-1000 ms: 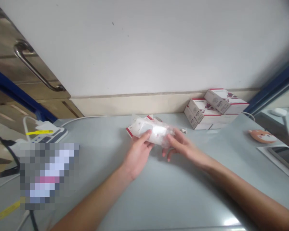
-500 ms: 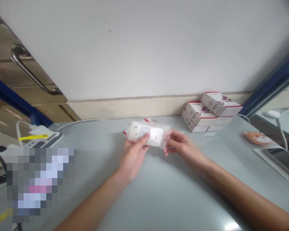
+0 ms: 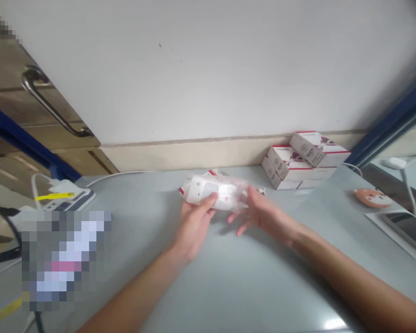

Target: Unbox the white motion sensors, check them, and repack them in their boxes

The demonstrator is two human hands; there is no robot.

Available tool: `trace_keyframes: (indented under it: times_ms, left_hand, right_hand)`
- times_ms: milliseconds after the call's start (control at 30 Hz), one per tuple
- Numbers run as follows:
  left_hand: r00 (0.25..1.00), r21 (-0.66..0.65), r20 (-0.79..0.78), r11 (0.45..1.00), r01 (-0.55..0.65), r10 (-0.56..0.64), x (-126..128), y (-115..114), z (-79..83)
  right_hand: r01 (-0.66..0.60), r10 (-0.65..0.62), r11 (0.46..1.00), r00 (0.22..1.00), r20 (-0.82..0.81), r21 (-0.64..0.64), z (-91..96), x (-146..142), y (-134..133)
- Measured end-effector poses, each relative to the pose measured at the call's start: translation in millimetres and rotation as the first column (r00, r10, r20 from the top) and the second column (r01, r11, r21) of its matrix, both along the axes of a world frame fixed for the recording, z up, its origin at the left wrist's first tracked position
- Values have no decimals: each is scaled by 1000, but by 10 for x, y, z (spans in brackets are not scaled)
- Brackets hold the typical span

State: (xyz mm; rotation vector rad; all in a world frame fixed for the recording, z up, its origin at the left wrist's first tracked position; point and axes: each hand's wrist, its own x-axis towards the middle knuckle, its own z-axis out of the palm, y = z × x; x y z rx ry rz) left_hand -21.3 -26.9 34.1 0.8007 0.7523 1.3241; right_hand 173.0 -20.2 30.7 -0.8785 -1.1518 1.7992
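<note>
Both my hands meet over the grey table (image 3: 229, 277) at its far middle. My left hand (image 3: 194, 222) grips the left end of a white device in a clear plastic bag (image 3: 213, 194), thumb on top. My right hand (image 3: 260, 213) is at the bag's right end, its fingers loosely curled and partly spread beneath the plastic. A flat white and red box (image 3: 211, 174) lies just behind the bag, mostly hidden by it.
Three stacked white and red boxes (image 3: 303, 159) stand against the wall at the back right. An orange animal-shaped pad (image 3: 372, 198) and a tablet (image 3: 407, 229) lie at the right. A white scale (image 3: 64, 199) with cables sits at the left.
The bagged device stayed in my left hand and tilted slightly. My right hand's fingers loosened and spread from a pinch on the bag's end.
</note>
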Motion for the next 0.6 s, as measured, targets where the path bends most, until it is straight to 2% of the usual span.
trace_keyframes:
  times_ms: [133,267,367,467,600]
  left_hand:
    - [997,-13,-73,1000,18,-19,19,10,-89]
    - [982,61,-186,997,40,-28,23,6,-96]
    - [946,154,-318,988,-15,64,16,-52,-73]
    - [876,250,-461,968,-23,139,-2,-104,-73]
    - [791,345,-537,932,-111,293,-38,-92,-129]
  right_hand:
    - [164,-165,985,986,18,46,-147,-97,-13]
    - [173,-177,983,981,-79,-53,-178,-32,54]
    - [178,-194,974,976,-102,-143,-83,79,80]
    - [175,-205,960,972,-119,-220,0,141,89]
    - [122,-156,955,982,-109,-271,-17,119,131]
